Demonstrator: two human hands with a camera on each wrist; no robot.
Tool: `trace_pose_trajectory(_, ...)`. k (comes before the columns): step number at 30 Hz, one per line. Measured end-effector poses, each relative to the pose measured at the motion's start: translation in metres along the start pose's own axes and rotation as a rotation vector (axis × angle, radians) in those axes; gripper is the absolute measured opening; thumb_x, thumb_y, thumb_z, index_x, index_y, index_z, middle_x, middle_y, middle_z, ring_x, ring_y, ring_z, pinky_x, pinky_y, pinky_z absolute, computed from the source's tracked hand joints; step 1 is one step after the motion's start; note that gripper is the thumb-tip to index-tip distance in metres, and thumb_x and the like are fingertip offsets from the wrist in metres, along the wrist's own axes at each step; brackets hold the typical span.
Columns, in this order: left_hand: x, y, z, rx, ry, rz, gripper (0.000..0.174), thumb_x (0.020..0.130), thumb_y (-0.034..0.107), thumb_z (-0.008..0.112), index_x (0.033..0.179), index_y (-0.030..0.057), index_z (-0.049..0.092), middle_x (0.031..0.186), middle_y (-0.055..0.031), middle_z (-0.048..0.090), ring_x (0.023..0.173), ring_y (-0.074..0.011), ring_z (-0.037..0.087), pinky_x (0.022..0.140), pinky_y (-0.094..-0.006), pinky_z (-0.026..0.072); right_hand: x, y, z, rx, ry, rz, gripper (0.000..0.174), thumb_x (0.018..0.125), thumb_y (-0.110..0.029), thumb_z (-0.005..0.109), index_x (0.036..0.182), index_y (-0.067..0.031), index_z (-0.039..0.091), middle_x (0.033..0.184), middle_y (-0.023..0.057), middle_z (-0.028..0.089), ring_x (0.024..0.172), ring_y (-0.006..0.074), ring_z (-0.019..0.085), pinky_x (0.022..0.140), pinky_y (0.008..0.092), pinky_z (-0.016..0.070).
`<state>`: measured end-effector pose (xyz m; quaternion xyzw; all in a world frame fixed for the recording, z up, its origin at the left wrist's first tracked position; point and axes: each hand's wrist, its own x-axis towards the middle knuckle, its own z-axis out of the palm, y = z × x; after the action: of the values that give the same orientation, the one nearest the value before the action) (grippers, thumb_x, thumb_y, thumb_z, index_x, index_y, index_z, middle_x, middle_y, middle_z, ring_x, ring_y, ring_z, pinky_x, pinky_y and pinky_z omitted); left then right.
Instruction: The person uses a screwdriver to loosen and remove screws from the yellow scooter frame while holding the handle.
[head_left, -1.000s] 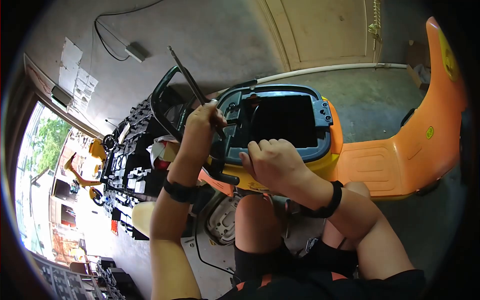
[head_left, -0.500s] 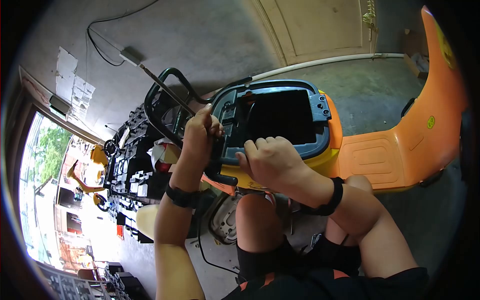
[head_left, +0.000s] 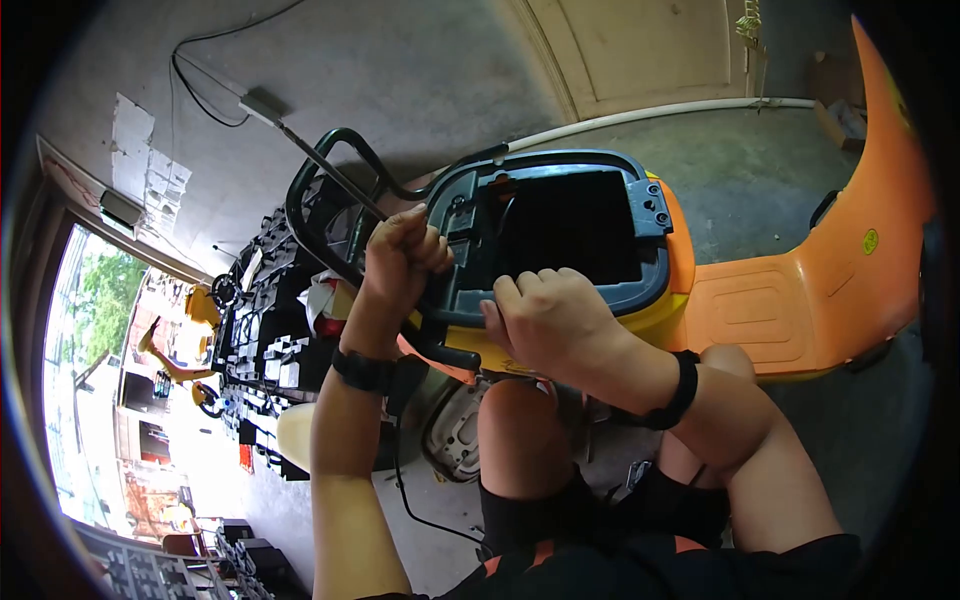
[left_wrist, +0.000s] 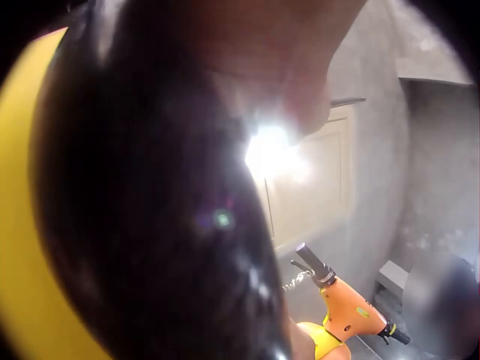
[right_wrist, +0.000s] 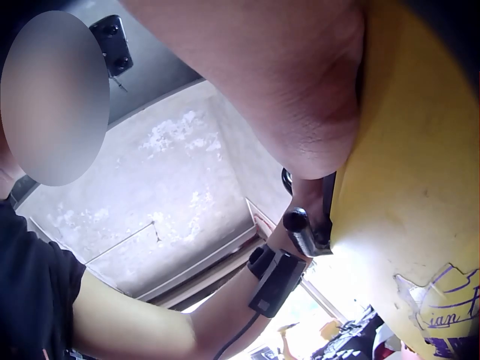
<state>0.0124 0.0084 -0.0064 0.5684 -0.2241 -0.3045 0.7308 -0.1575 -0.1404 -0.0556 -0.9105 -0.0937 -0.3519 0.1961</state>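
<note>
Metal rod [head_left: 330, 172] tilted lower in left hand [head_left: 398, 258]; right hand [head_left: 545, 320] grips rim [head_left: 560, 162].

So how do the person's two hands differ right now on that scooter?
The left hand is a fist round a long metal tool that slants up and away; the right hand curls its fingers over the near edge of the grey compartment frame. The left hand sits at the frame's corner by the black grab rail; the right hand lies nearer the knee. Both wrists wear black bands.
</note>
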Motion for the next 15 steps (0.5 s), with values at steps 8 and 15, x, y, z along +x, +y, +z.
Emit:
trace_pose_trajectory(8, 0.011, 0.003, -0.015, 0.009, -0.285, -0.042, 0.045, 0.098, 0.025, 0.042, 0.057, 0.0177, 0.027, 0.049, 0.002, 0.021, 0.044, -0.0139, 0.02, 0.051, -0.0334, 0.0258, 0.0, 0.001, 0.0, -0.007, -0.001, -0.006, 0.025, 0.092, -0.024, 0.059, 0.074, -0.0073, 0.056, 0.062, 0.0072, 0.058, 0.057, 0.0244, 0.06, 0.056, 0.0357, 0.0472)
trace_pose_trajectory(15, 0.01, 0.001, -0.015, 0.045, -0.432, 0.043, 0.046, 0.098, 0.026, 0.046, 0.057, 0.0144, 0.028, 0.05, 0.0016, 0.021, 0.046, -0.0149, 0.02, 0.051, -0.0344, 0.0237, -0.001, 0.001, 0.001, -0.014, 0.012, -0.011, 0.026, 0.093, -0.026, 0.059, 0.074, -0.0079, 0.057, 0.062, 0.0062, 0.058, 0.056, 0.0235, 0.06, 0.055, 0.0354, 0.0462)
